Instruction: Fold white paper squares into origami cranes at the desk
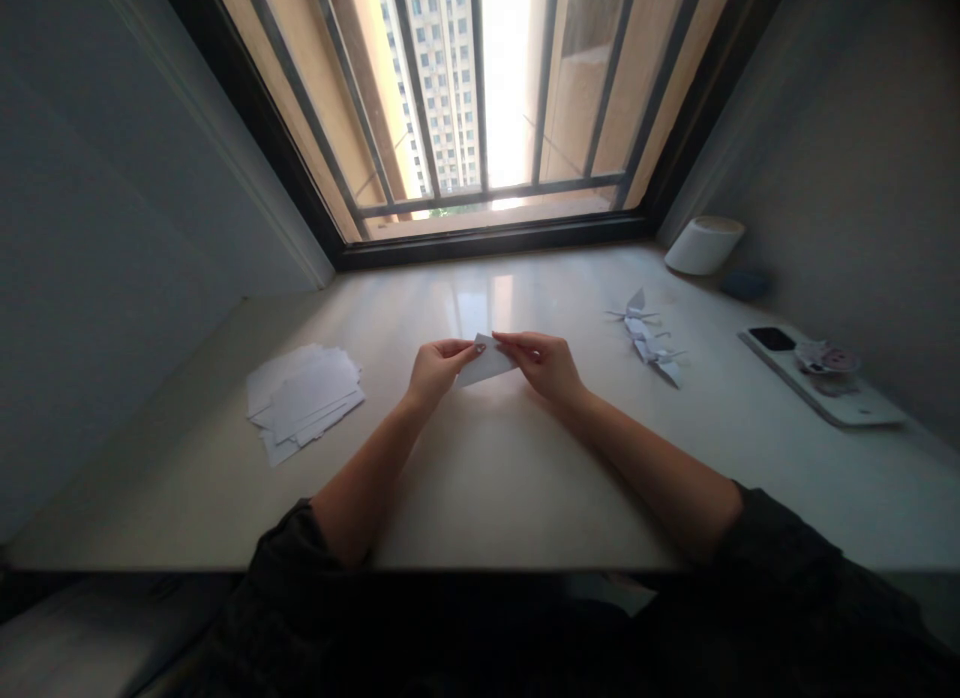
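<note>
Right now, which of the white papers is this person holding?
The small piece of paper in the middle, pinched by the left hand and the right hand; the loose sheets at left and folded figures at right lie untouched.

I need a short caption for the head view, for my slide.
Left hand and right hand hold paper between a sheet pile and folded cranes, near a window.

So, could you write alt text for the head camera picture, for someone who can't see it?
A person's left hand and right hand hold a small piece of paper between them over a pale tabletop facing a barred window. A loose stack of paper lies to the left; folded paper figures and a phone lie to the right.
</note>
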The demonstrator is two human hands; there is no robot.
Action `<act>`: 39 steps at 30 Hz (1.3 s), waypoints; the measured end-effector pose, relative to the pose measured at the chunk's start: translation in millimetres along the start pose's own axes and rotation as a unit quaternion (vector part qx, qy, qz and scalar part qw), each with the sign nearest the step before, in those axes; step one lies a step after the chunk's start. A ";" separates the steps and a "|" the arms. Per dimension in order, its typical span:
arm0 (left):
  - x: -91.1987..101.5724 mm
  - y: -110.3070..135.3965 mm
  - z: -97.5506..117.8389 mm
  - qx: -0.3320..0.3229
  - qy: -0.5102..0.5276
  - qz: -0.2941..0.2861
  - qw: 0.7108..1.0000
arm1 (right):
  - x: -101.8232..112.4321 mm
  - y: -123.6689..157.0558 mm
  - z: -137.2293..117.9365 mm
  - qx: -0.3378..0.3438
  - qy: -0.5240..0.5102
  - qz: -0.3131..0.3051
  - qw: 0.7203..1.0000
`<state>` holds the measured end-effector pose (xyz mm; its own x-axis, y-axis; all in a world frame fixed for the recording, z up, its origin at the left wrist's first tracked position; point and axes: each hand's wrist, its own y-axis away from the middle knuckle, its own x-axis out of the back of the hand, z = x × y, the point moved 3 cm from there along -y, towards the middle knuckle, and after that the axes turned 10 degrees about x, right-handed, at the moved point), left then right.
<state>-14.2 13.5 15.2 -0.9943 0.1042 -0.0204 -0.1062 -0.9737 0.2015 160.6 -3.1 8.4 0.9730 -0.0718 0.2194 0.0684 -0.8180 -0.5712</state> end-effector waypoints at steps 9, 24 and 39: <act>-7.1 8.1 3.8 -0.052 0.072 0.115 0.989 | -4.5 -3.4 3.1 -0.149 -0.166 0.115 0.968; -24.4 24.4 1.3 -0.043 0.087 0.106 0.990 | -18.6 2.5 -4.1 -0.184 -0.193 0.056 0.962; -18.4 18.6 1.0 -0.026 0.155 0.101 0.982 | -15.3 -0.1 -1.2 -0.171 -0.152 0.015 0.973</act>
<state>2.2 -6.4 20.2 -0.9469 -0.1516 -0.2837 0.1020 -0.9780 0.1822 145.5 -2.6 6.1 0.9972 0.0306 -0.0680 0.0115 -0.9641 -0.2653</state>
